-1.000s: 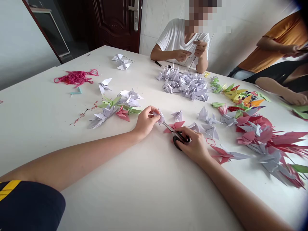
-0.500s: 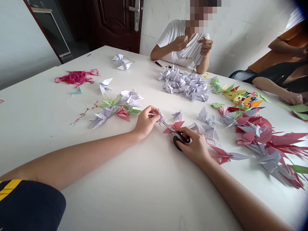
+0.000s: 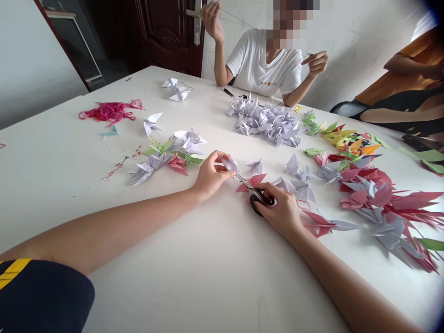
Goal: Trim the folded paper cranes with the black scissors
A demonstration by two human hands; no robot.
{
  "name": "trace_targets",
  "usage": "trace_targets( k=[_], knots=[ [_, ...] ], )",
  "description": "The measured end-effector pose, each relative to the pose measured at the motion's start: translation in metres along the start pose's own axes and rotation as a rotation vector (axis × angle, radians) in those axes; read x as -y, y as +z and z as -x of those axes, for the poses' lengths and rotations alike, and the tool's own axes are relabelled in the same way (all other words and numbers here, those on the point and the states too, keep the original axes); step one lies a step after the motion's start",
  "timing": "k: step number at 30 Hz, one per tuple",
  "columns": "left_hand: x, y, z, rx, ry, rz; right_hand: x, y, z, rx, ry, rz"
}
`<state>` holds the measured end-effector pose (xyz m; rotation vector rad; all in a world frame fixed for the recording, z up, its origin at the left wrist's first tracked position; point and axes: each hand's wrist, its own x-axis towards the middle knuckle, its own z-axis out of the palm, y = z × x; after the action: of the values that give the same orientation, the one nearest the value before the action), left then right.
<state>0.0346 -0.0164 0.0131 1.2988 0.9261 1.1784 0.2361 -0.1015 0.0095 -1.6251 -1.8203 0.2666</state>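
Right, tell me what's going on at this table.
A person at a white table pinches a lilac origami piece in their left hand. Their right hand grips black-handled scissors, with the blades pointing toward that piece, above a pink origami piece. Across the table, a person in a white T-shirt is behind a heap of lilac origami. Red and lilac origami lies further right.

A single head-worn camera looks forward and down from behind the near edge of the white surface (image 3: 58, 194). It sits close above the left hand (image 3: 211, 175) and right hand (image 3: 279, 209), with the wearer's left sleeve (image 3: 38, 296) cutting into the near-left corner. The view reaches across to a seated person (image 3: 263, 64) and a dark wooden door (image 3: 166, 37) at the far side.
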Motion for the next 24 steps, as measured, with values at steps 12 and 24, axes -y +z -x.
trace_targets(
  k=[12, 24],
  knots=[
    [-0.0024, 0.0001, -0.0001, 0.043, -0.03, 0.039, -0.0005, 0.0009, 0.0003, -0.004, 0.003, -0.006],
    [0.0014, 0.0002, -0.0015, 0.019, 0.022, 0.01, -0.0018, 0.0018, -0.0004, 0.006, -0.006, -0.002]
  ],
)
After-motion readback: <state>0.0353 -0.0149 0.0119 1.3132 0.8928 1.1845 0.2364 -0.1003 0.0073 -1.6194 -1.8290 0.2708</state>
